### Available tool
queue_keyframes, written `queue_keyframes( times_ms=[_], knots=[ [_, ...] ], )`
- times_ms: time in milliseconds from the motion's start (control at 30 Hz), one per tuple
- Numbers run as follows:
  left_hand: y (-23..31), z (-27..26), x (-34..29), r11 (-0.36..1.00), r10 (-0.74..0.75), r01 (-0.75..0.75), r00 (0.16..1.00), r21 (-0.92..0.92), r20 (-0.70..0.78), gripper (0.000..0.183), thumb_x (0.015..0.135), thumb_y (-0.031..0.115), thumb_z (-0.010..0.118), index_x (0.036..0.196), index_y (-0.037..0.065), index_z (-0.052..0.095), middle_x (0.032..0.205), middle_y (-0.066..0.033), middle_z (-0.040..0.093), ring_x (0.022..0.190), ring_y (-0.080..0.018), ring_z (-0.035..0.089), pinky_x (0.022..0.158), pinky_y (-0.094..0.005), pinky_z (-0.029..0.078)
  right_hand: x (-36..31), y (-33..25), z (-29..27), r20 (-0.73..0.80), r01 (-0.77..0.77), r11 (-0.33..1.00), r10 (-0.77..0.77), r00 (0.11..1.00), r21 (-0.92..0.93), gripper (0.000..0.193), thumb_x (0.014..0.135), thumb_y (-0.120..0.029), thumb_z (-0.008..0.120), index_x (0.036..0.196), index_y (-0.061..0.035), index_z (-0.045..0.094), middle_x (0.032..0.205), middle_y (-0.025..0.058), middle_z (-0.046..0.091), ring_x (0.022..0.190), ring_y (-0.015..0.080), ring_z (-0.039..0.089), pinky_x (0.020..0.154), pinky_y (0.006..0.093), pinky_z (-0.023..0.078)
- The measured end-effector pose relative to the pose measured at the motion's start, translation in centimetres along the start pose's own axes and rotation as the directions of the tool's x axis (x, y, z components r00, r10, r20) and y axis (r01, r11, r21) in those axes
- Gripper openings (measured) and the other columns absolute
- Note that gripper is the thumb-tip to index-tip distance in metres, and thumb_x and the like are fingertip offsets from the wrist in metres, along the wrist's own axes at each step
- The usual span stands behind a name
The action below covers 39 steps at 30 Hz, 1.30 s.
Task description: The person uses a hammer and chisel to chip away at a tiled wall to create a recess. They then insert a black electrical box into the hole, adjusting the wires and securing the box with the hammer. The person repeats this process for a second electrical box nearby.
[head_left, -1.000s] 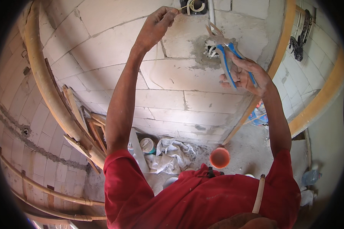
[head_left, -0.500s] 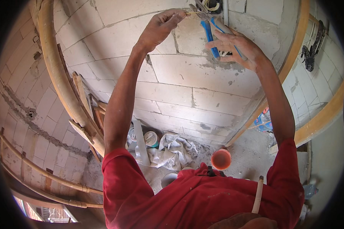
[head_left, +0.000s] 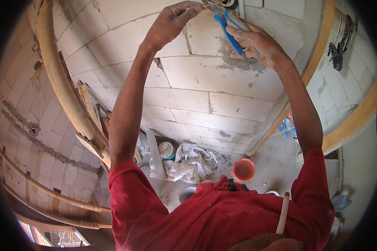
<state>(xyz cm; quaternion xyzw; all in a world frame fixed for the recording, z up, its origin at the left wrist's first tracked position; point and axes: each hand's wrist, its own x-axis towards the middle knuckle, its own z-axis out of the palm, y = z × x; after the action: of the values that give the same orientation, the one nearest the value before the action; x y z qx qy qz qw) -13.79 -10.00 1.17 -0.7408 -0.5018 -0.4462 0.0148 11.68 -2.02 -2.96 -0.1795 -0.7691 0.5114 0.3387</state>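
Observation:
My left hand (head_left: 174,21) is raised to the block wall and closed, its thumb and fingers pinching a thin yellow wire (head_left: 206,5). The wire runs right to the jaws of a pair of pliers (head_left: 230,37) with blue and grey handles. Around those handles my right hand (head_left: 257,44) is closed, thumb on the near side. The jaws lie at the upper edge of the view, so whether they bite the wire cannot be made out. Just beside them is a round wall box (head_left: 229,3) with cable in it, partly cut off.
A pale conduit (head_left: 241,9) runs up by the box. Wooden poles (head_left: 56,62) stand at left, a timber frame (head_left: 318,46) at right. Below are an orange bucket (head_left: 244,169), a crumpled white sack (head_left: 192,161) and a lidded tub (head_left: 166,149). A cigarette (head_left: 283,213) juts in low.
My right fingers, spread before, have closed round the pliers' handles. Both hands and the pliers sit slightly higher in the picture, and the view has shifted a little.

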Motion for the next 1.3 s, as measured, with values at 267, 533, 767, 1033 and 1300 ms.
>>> queue_keyframes(
  times_ms=[267, 533, 767, 1033, 1300],
  knots=[
    [-1.0, 0.3, -0.9, 0.996, -0.094, 0.094, 0.992, 0.003, 0.088, 0.055, 0.101, 0.056, 0.060, 0.129, 0.010, 0.072, 0.119, -0.0101, 0.074, 0.122, -0.0217, 0.063, 0.110, -0.0380, 0.045, -0.2, 2.4, 0.2, 0.105, -0.121, 0.981, 0.106, 0.989, 0.154, 0.092, 0.095, -0.050, 0.070, 0.161, -0.0036, 0.026, 0.143, 0.0274, 0.046, 0.125, 0.0387, 0.063, 0.107, 0.0580, 0.048],
    [-0.8, 0.1, -0.7, 0.998, -0.067, 0.065, 0.995, 0.026, 0.075, 0.055, 0.101, 0.055, 0.060, 0.129, 0.009, 0.073, 0.117, -0.0099, 0.075, 0.117, -0.0189, 0.065, 0.108, -0.0359, 0.045, -0.6, 2.0, 0.9, -0.002, -0.056, 0.991, 0.057, 0.998, 0.122, 0.087, 0.094, -0.050, 0.071, 0.158, -0.0048, 0.033, 0.138, 0.0257, 0.050, 0.125, 0.0357, 0.060, 0.101, 0.0520, 0.054],
    [-0.8, 0.0, -0.7, 0.999, -0.028, 0.029, 0.996, -0.016, 0.087, 0.056, 0.101, 0.057, 0.060, 0.129, 0.010, 0.073, 0.117, -0.0091, 0.075, 0.122, -0.0189, 0.063, 0.111, -0.0364, 0.041, -0.3, 1.5, 0.8, 0.054, -0.089, 0.987, 0.083, 0.995, 0.131, 0.053, 0.095, -0.040, 0.074, 0.132, -0.0067, 0.057, 0.097, 0.0090, 0.064, 0.070, 0.0114, 0.059, 0.059, 0.0288, 0.053],
    [-3.2, -2.2, -2.2, 0.979, -0.123, 0.114, 0.991, -0.170, -0.046, 0.033, 0.106, 0.035, 0.060, 0.118, 0.008, 0.074, 0.071, 0.0071, 0.054, 0.067, -0.0052, 0.044, 0.064, -0.0242, 0.038, -3.1, 3.9, 2.1, -0.088, -0.085, 0.979, 0.069, 0.994, -0.187, 0.050, 0.099, -0.041, 0.068, 0.134, -0.0066, 0.056, 0.099, 0.0124, 0.068, 0.080, 0.0139, 0.063, 0.064, 0.0303, 0.053],
    [-5.2, 9.8, -17.6, 0.638, -0.303, 0.420, 0.908, -0.645, 0.291, 0.019, 0.104, 0.007, 0.050, 0.117, -0.001, 0.063, 0.096, -0.0032, 0.066, 0.088, -0.0108, 0.058, 0.085, -0.0267, 0.048, -19.0, 14.3, -0.7, 0.030, -0.341, 0.674, 0.428, 0.903, 0.655, 0.059, 0.105, -0.030, 0.061, 0.155, -0.0095, 0.036, 0.103, 0.0143, 0.069, 0.082, 0.0195, 0.071, 0.066, 0.0335, 0.059]
  ],
)
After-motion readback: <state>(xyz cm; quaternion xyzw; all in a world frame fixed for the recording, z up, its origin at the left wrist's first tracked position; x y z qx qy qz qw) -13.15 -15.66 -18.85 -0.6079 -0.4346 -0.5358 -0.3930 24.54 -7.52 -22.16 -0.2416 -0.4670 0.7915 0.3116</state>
